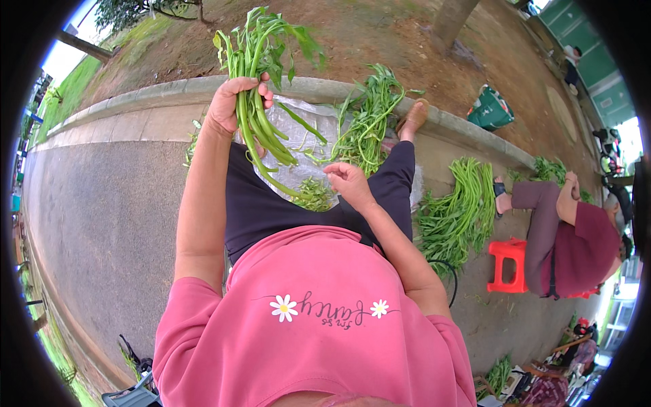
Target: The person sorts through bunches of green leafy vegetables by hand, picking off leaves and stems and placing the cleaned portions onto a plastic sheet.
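Observation:
My left hand (231, 104) grips a bunch of water spinach (264, 135), held up over the sheet. Its leafy tops point away from me and the cut stems hang towards my lap; one longer stem droops low. Over my lap, my right hand (352, 187) has curled fingers, thumb near index; whether a small piece sits between the tips is unclear. Just left of it, a small heap of trimmed leaf bits (313, 193) lies on a whitish plastic sheet (310, 114). Beyond that hand, loose water spinach (368, 124) is piled by my foot.
A concrete kerb (310, 87) runs past my feet. To the right lies a large heap of long-stemmed greens (455, 208), near a red plastic stool (507, 267) and a seated person (574, 244). A green bag (491, 108) stands on the soil.

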Motion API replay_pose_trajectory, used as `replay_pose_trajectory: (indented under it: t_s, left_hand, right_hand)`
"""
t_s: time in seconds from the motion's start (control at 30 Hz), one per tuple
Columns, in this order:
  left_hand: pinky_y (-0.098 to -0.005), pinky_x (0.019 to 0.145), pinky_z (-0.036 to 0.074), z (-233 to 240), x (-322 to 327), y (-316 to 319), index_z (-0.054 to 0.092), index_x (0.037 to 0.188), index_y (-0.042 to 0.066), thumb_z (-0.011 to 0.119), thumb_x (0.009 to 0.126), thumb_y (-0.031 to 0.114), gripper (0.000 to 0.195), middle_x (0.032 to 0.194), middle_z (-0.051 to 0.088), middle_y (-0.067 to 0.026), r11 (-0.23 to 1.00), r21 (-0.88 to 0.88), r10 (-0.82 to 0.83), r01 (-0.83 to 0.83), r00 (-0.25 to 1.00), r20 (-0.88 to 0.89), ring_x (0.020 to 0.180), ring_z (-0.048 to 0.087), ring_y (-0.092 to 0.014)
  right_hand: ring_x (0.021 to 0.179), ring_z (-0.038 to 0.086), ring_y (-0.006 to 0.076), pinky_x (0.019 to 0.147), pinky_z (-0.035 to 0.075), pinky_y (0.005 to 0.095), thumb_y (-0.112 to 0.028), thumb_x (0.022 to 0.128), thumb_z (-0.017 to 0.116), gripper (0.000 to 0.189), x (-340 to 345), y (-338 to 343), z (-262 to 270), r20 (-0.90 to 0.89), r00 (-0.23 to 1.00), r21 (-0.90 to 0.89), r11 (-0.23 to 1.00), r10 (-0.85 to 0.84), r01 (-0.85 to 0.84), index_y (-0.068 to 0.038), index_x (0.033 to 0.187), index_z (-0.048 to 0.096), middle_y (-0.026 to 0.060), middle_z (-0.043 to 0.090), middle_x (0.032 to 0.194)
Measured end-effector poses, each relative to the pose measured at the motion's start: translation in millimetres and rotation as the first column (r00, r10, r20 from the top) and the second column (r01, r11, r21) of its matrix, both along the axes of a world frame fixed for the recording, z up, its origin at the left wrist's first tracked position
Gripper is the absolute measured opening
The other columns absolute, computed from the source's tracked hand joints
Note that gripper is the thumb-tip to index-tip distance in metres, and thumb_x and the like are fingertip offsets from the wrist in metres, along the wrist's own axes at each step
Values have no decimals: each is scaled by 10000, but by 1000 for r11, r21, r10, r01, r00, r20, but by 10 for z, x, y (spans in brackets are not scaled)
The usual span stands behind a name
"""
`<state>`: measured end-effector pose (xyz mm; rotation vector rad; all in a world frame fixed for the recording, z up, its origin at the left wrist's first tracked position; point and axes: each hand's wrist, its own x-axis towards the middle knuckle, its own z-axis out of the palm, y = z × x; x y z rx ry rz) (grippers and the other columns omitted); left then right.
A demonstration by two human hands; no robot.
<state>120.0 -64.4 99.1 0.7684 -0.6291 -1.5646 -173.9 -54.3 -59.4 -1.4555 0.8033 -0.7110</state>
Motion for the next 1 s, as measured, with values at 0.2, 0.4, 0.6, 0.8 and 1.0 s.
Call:
replay_pose_trajectory:
  t_s: [0.2, 0.4, 0.6, 0.8, 1.0]
  left_hand:
    - [-395, 580, 532, -64, -12, 47, 534, 1059, 3, 509, 830, 130, 263, 752, 593, -71, 1000, -19, 21, -22, 999, -42, 680, 609, -243]
    - [-365, 613, 534, -86, -78, 45, 533, 1041, -15, 518, 821, 118, 257, 747, 590, -78, 1000, -23, -10, 9, 1000, -23, 692, 596, -247]
    - [-345, 678, 555, -176, -188, 33, 528, 1027, -61, 515, 814, 60, 245, 750, 630, -109, 999, -34, -42, 40, 997, -62, 708, 630, -239]
    - [-338, 669, 555, -238, -261, 5, 518, 1033, -74, 511, 814, 63, 259, 749, 632, -113, 998, -25, -53, 52, 998, -34, 702, 638, -241]
    - [-336, 668, 556, -211, -316, 15, 525, 1035, -77, 514, 810, 63, 265, 747, 633, -111, 999, -23, -48, 48, 999, 13, 684, 642, -239]
  right_hand:
    - [717, 585, 108, 659, 475, 229, -49, 832, 550, 255, -20, 2, 140, -226, 973, -307, 944, 53, -122, 27, 1074, 580, 59, 531, 1007]
    - [730, 608, 136, 675, 484, 254, -72, 813, 581, 311, -21, -100, 234, 33, 999, -100, 995, -18, 21, 7, 1114, 569, 105, 576, 1003]
    - [777, 609, 112, 673, 481, 235, -132, 885, 553, 311, -3, -67, 422, 126, 992, -56, 998, 12, -4, 35, 1147, 531, 84, 592, 1014]
    - [796, 595, 86, 674, 469, 220, -206, 924, 526, 299, -2, -3, 487, 150, 988, 28, 999, 37, -42, 9, 1131, 548, 36, 619, 980]
    - [773, 594, 83, 669, 472, 216, -195, 936, 508, 264, -8, -6, 459, 157, 988, 51, 999, 11, -19, 9, 1089, 573, 35, 633, 913]
